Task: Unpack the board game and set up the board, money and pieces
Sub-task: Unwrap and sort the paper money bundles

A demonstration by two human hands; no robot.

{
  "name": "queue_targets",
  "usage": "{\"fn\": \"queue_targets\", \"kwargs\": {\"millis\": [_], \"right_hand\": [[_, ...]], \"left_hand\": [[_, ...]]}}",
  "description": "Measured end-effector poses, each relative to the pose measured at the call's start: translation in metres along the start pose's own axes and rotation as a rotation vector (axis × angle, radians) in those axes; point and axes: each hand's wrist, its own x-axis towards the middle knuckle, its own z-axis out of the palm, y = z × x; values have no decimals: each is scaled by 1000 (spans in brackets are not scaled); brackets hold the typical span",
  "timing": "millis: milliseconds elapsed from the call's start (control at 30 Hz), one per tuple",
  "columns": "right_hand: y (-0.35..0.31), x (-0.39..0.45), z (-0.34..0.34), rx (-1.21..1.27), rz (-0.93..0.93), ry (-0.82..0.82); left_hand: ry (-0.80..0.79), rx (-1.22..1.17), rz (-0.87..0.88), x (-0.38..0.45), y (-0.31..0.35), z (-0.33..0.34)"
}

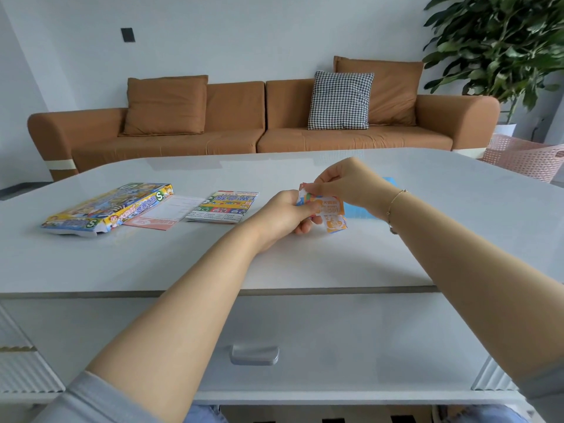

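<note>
Above the middle of the white table (305,261), my left hand (285,216) grips a small stack of paper play money (331,213), orange notes on top. My right hand (341,186) pinches the stack's upper left corner from above. At the left lies the colourful game box (103,209), flat and open at its near end. A folded game board (224,206) rests to the right of it, with a white and pink sheet (166,213) between the two. A blue sheet (363,210) lies flat behind my right wrist, partly hidden.
A brown sofa (259,117) with cushions stands behind the table. A pink basket (525,157) and a large potted plant (500,41) are at the far right. The table has a drawer with a grey handle (254,354) at its front.
</note>
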Motion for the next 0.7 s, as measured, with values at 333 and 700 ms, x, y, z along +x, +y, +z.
{"fn": "queue_targets", "kwargs": {"millis": [333, 700], "right_hand": [[0, 1, 0, 1, -13, -13], [0, 1, -5, 14, 4, -49]], "left_hand": [[1, 1, -7, 0, 1, 0], [12, -23, -27, -1, 3, 1]]}}
